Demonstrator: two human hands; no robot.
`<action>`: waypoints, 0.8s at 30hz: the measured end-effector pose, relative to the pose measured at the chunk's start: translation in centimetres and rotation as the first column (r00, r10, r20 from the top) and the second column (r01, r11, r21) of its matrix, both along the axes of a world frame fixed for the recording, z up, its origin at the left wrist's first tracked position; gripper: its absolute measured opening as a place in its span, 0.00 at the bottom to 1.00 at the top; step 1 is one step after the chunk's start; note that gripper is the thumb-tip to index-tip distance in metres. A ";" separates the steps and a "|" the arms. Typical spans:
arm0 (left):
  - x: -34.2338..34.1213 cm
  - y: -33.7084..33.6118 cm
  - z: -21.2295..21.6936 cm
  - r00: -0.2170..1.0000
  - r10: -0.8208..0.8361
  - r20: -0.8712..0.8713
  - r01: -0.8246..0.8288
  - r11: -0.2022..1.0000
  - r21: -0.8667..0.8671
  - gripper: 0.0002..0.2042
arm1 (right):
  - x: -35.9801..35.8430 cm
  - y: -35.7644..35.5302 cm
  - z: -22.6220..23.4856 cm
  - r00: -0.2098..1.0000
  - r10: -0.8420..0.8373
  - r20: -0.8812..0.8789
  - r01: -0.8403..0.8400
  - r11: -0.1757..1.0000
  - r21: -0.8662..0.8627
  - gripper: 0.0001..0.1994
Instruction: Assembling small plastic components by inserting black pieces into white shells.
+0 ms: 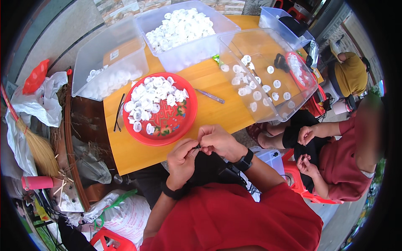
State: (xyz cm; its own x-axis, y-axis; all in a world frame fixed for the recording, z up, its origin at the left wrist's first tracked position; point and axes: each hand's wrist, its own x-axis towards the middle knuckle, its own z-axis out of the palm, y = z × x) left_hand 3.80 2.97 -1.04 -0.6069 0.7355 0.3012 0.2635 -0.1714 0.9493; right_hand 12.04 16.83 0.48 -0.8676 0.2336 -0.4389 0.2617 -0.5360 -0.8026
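Tray [191, 115], white parts [157, 92] inside, bin [197, 54] heaped likewise

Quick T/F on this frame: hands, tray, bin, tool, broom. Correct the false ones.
1. The left hand and right hand are close together. True.
2. The red tray is bare. False: it holds white parts.
3. The pen-like tool lies right of the tray. True.
4. The heaped bin stands on the near side of the tray. False: it is beyond the tray, at the far side of the table.
5. The broom is at the picture's right. False: it is at the left.
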 end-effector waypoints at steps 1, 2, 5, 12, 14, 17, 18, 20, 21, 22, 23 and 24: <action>0.0 0.0 -0.1 0.999 0.000 0.053 -0.001 1.000 0.011 0.08 | 0.0 -0.3 -0.4 0.999 -0.014 -0.052 0.011 0.998 -0.060 0.02; -0.1 0.1 0.0 0.998 -0.001 0.055 0.000 1.000 0.012 0.08 | 0.1 -0.6 -0.7 0.994 -0.031 -0.103 0.019 0.993 -0.120 0.02; -0.6 0.2 0.4 0.998 0.027 -0.048 -0.026 0.999 0.037 0.08 | 0.1 -1.7 0.1 0.998 -0.066 0.018 0.068 0.990 -0.126 0.04; -0.9 -0.1 -0.2 0.989 -0.029 0.145 0.014 0.994 0.106 0.11 | 0.2 -1.0 0.6 0.999 0.007 0.047 0.002 0.982 -0.188 0.09; -0.9 -0.2 -0.1 0.988 -0.024 0.153 0.008 0.994 0.105 0.11 | 0.3 -1.0 -0.1 0.998 -0.007 -0.063 -0.007 0.979 -0.205 0.12; -1.1 -0.2 0.4 0.970 -0.099 0.221 0.069 0.988 0.141 0.11 | 0.4 -0.9 -0.4 0.995 -0.028 -0.096 0.000 0.962 -0.274 0.10; -1.2 -0.3 0.4 0.978 -0.098 0.187 0.077 0.991 0.113 0.11 | 0.4 -0.9 -0.4 0.995 -0.027 -0.096 0.000 0.962 -0.275 0.10; -1.4 -0.4 0.4 0.983 -0.097 0.154 0.084 0.993 0.085 0.11 | 0.4 -0.8 -0.4 0.996 -0.039 -0.074 0.012 0.944 -0.330 0.08; -1.5 -0.4 0.4 0.983 -0.120 0.136 0.109 0.990 0.087 0.11 | 0.4 -0.7 -0.4 0.997 -0.039 -0.074 0.012 0.944 -0.331 0.08; -1.6 -0.4 0.4 0.983 -0.142 0.119 0.132 0.987 0.089 0.12 | 0.4 -0.6 -0.4 0.996 -0.040 -0.084 0.006 0.928 -0.373 0.07; -1.6 -0.5 0.4 0.983 -0.142 0.119 0.132 0.987 0.090 0.12 | 0.4 -0.6 -0.4 0.995 -0.042 -0.095 -0.001 0.910 -0.415 0.06; -1.6 -0.5 0.3 0.983 -0.135 0.124 0.126 0.989 0.081 0.12 | 0.5 -0.7 -0.3 0.995 -0.042 -0.095 -0.001 0.910 -0.414 0.06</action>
State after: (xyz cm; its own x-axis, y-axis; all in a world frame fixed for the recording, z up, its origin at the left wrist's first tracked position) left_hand 2.18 2.48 -0.73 -0.5445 0.7899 0.2822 0.1103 -0.2661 0.9576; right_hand 12.51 16.17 0.15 -0.9086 0.0678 -0.4121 0.1782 -0.8295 -0.5293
